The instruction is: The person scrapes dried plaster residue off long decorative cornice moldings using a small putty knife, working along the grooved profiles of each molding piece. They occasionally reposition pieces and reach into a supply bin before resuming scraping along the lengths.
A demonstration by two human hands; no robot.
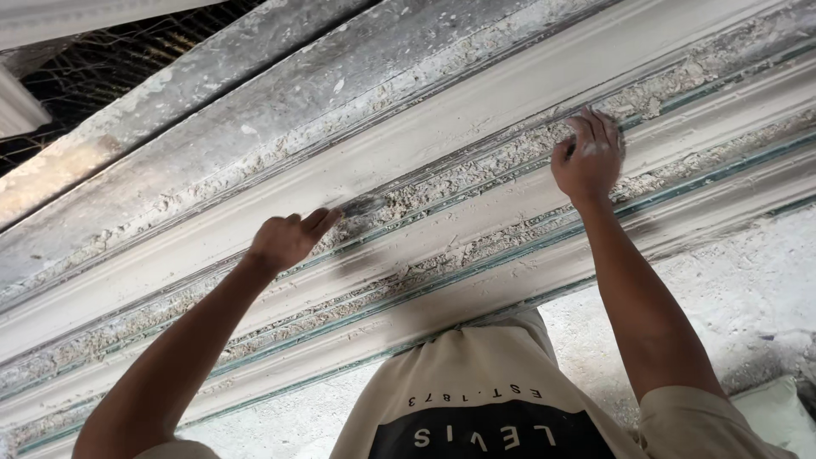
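Note:
Long white plaster mouldings point(476, 110) run diagonally across the view, with rough, crumbly plaster and thin green lines between them. My left hand point(285, 240) is closed around a small tool whose grey blade point(361, 205) rests on a groove between two mouldings. My right hand point(588, 157) lies further right with its fingers pressed together against the rough strip. Something greyish shows under its fingertips, but I cannot make out what. Both forearms reach up from the bottom edge.
A beige and black shirt point(476, 408) fills the bottom middle. A rough white plaster surface point(731, 289) lies at the lower right. A dusty grey beam point(255, 93) runs above the mouldings, and dark wire mesh point(110, 59) shows at the top left.

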